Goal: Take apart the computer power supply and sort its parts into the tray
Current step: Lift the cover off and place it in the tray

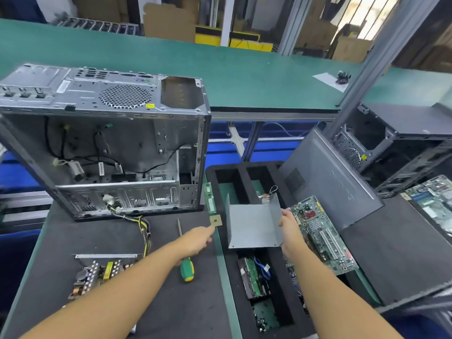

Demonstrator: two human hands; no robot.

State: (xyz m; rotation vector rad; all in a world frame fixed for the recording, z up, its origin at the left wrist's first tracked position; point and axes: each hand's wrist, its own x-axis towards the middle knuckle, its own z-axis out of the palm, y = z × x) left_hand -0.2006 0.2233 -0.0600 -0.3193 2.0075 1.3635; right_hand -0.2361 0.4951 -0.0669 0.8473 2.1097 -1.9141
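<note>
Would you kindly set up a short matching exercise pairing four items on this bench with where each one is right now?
Items:
1. metal cover
2. CPU chip
3. screwdriver
4. power supply board

Places:
A. lying on the mat under the left forearm
B. held in the right hand above the tray
C. at the left hand's fingertips
D. on the mat, front left

Pairs: 1-B, 2-C, 3-A, 4-D

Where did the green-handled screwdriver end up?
The screwdriver lies on the dark mat, partly under the left hand, between the bare circuit board and the tray.
</note>
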